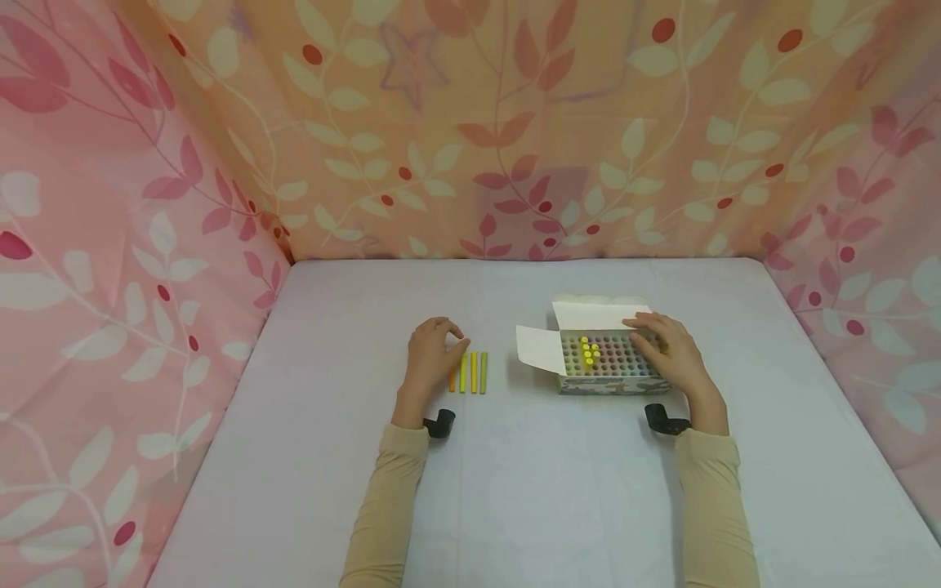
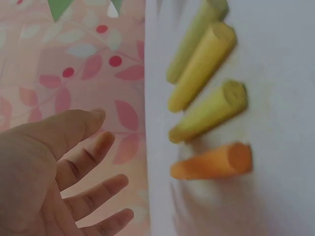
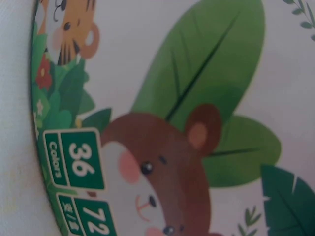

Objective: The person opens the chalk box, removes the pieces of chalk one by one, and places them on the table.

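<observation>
In the head view four chalk sticks lie side by side on the white table: an orange stick point(image 2: 211, 161), a yellow-green stick point(image 2: 209, 110), a yellow stick point(image 1: 474, 372) and a pale green stick point(image 1: 483, 372). Just above the orange one hovers my left hand point(image 1: 430, 355), its fingers relaxed and nothing held. My right hand point(image 1: 675, 351) rests over the right end of an open chalk box point(image 1: 610, 385), fingers toward the back flap and thumb above the holes. Several yellow sticks point(image 1: 589, 354) stand up from the holed insert. The right wrist view shows only the box's printed face point(image 3: 162, 147).
The box's white left flap point(image 1: 539, 349) sticks out toward the sticks, and its back flap point(image 1: 599, 315) stands up. Floral curtains point(image 1: 515, 122) enclose the table point(image 1: 515, 506) at the back and both sides. A black wrist camera point(image 1: 441, 424) sits at the left wrist.
</observation>
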A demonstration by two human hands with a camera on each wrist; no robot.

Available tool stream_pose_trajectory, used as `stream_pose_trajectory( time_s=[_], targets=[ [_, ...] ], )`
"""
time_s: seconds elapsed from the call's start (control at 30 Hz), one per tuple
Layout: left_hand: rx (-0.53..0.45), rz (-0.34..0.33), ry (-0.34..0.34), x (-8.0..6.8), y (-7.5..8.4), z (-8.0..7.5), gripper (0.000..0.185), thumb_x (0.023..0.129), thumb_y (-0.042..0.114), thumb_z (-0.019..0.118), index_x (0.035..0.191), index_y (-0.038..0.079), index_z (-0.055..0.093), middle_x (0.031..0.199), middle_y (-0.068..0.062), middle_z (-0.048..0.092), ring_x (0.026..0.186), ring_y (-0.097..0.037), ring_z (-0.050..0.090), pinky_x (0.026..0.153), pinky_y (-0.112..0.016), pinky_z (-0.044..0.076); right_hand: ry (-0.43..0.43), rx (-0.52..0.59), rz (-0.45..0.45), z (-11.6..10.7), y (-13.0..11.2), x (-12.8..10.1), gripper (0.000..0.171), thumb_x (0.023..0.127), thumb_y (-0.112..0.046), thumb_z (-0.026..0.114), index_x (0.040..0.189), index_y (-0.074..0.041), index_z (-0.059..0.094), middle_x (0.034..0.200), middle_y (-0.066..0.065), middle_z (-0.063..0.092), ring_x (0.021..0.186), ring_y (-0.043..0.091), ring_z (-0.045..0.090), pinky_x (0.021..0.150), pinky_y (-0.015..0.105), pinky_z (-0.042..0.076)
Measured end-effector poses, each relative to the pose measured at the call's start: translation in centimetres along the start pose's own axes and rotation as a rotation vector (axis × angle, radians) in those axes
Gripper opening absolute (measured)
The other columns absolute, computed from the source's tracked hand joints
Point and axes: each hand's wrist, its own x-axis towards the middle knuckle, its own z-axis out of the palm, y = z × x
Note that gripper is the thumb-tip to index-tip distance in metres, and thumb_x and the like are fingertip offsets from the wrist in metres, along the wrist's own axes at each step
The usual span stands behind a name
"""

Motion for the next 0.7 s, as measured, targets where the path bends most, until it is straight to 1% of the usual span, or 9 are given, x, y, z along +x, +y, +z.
stream_pose_trajectory(
  time_s=[0.27,0.53,0.7],
  targets=[
    [-0.020,0.093,0.044,0.0,2.5,-0.2,0.016,0.086,0.030,0.066,0.089,0.014,0.065,0.124,-0.009,0.057,0.121,-0.028,0.047,0.105,-0.045,0.032,0.001,0.003,-0.007,0.1,0.1,-0.2,0.032,0.094,-0.029,0.055,0.120,-0.012,0.059,0.136,0.019,0.045,0.127,0.045,0.032,0.099,0.066,0.021],
    [-0.095,0.235,0.151,0.2,5.2,-0.4,0.010,0.085,0.024,0.067,0.086,0.014,0.065,0.121,-0.009,0.059,0.117,-0.027,0.050,0.102,-0.045,0.035,0.013,-0.005,-0.022,0.2,0.2,-0.1,0.032,0.093,-0.028,0.056,0.120,-0.012,0.059,0.135,0.019,0.046,0.126,0.046,0.033,0.099,0.066,0.021],
    [-0.127,0.324,0.208,0.2,7.0,-0.6,0.007,0.084,0.020,0.068,0.084,0.014,0.064,0.118,-0.009,0.060,0.119,-0.029,0.049,0.101,-0.047,0.036,0.020,0.004,-0.026,0.2,0.1,-0.1,0.032,0.093,-0.027,0.057,0.120,-0.011,0.059,0.135,0.019,0.046,0.126,0.045,0.033,0.099,0.065,0.022]
  ],
)
